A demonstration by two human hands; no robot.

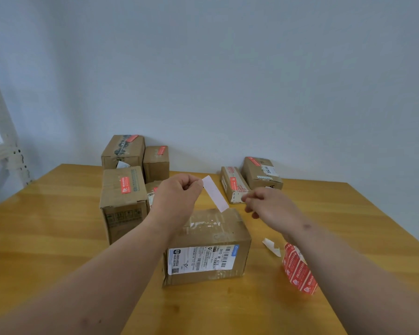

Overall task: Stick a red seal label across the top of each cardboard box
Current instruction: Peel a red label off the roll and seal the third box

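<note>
Head view: I'm seeing left hand (177, 194) pinching a label (215, 193), pale side showing, above the nearest box (206, 247). Right hand (269, 205) is hovering beside it, fingers loosely curled, holding nothing. Label sheet (299, 272) is lying right of box.

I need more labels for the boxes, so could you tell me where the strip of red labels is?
In the head view, the strip of red labels lies on the table under the right forearm, right of the nearest box.

Soft even daylight, faint table (58, 228) glare, edges bowed by wide-angle.
</note>
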